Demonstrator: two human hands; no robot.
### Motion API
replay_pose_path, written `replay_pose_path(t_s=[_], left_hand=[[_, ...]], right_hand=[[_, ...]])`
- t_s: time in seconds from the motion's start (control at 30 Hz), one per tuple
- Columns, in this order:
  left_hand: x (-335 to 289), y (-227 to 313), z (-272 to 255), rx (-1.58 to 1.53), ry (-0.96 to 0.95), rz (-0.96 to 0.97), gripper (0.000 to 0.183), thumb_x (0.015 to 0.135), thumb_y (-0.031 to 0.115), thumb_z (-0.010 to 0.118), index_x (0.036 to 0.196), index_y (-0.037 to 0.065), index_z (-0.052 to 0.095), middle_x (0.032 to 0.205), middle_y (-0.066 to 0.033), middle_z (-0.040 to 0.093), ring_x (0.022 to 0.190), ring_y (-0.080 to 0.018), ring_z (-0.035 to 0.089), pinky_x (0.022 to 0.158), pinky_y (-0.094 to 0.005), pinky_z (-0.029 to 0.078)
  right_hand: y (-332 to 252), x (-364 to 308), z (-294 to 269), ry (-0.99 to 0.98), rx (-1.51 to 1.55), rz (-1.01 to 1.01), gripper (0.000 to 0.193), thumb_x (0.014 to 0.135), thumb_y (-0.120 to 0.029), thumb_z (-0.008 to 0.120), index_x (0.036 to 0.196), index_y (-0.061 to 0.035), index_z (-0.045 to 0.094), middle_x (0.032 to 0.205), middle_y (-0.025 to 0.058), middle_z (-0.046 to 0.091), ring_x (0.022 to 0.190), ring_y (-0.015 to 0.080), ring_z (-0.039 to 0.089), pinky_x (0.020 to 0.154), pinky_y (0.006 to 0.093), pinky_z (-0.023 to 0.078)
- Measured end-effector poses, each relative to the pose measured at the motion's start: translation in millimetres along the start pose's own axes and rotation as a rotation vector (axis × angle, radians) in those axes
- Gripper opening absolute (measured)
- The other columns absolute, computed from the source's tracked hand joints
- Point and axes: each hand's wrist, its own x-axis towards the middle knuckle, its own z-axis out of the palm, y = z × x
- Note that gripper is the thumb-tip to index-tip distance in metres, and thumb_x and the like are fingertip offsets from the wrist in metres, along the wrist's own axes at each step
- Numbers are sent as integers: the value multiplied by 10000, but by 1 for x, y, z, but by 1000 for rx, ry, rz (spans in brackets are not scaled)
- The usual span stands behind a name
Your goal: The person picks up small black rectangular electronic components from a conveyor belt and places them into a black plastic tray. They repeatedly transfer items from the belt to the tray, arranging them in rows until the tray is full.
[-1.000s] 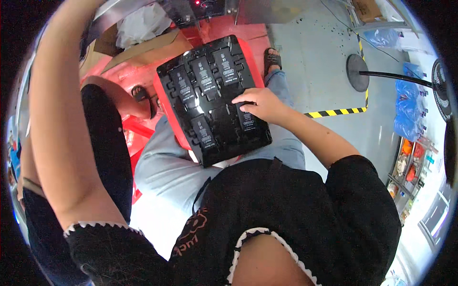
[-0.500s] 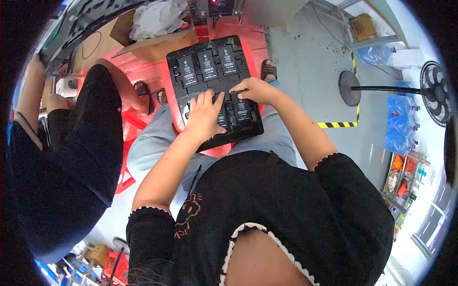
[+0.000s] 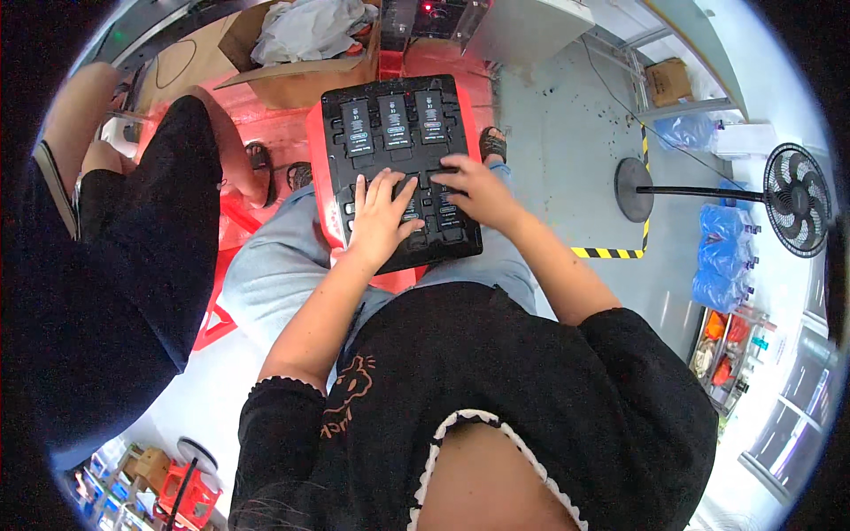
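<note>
A black moulded tray (image 3: 398, 161) lies before me over a red surface (image 3: 322, 150), close to my lap. Flat black packs with pale print, which look like phone batteries (image 3: 395, 122), sit in its slots in two rows. My left hand (image 3: 378, 219) rests open on the near left part, fingers spread, covering some of the near row. Over the tray's right side is my right hand (image 3: 482, 193), its bent fingers apart and nothing visible in them. Just below those fingers, a near-row battery (image 3: 449, 211) shows partly. Whether the right fingertips touch the tray, I cannot tell.
Close on my left sits another person in dark clothes (image 3: 133, 265). Beyond the tray stands an open cardboard box (image 3: 301, 87) holding a whitish plastic bag (image 3: 310, 31). On the right are a black standing fan (image 3: 795, 199), its round base (image 3: 632, 189) and striped floor tape (image 3: 611, 253).
My right fingers have come off the tray's middle right and spread apart. My left hand stays spread at nearly the same place on the tray. The whole view has shifted slightly.
</note>
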Motion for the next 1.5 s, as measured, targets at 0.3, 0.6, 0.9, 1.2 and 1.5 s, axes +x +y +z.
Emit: replay_pose_path(t_s=[0.3,0.6,0.9,1.2,1.5], left_hand=[[-6,1,10,121,80,-29,643,747,453,688,1288,138,538,1364,-95,436,1328,-299,350,1100,-562,216],[-12,15,-4,217,-24,-71,597,788,366,681,1298,105,513,1424,-162,352,1362,-336,279,1076,-615,214],[-12,15,-32,-303,277,-278,638,834,388,663,1306,-7,496,1424,-260,354,1351,-415,310,1096,-521,262],[7,-8,-114,-1369,554,-535,312,961,184,552,1188,-29,574,1066,-72,653,935,-132,606,863,-281,471],[-42,-52,-8,-530,335,-730,332,886,258,626,1054,-27,653,813,-161,648,817,-287,588,787,-358,458]], right_hand=[[-42,-22,-39,244,-74,17,420,786,2,633,1196,-83,609,1303,147,537,1217,316,507,999,413,411],[-61,103,-220,741,-839,-183,518,765,-109,663,1271,-77,557,1207,194,571,1179,371,493,1022,423,389],[-104,83,-187,347,-712,-290,351,740,-251,617,1051,-91,640,915,130,619,867,329,597,744,473,485],[-158,32,-72,99,-147,-373,434,787,-296,698,1155,-85,608,1104,86,564,1094,279,523,981,478,360],[-48,-16,34,175,-360,46,522,803,-255,675,1266,-66,523,1355,180,444,1289,368,395,1029,512,323]])
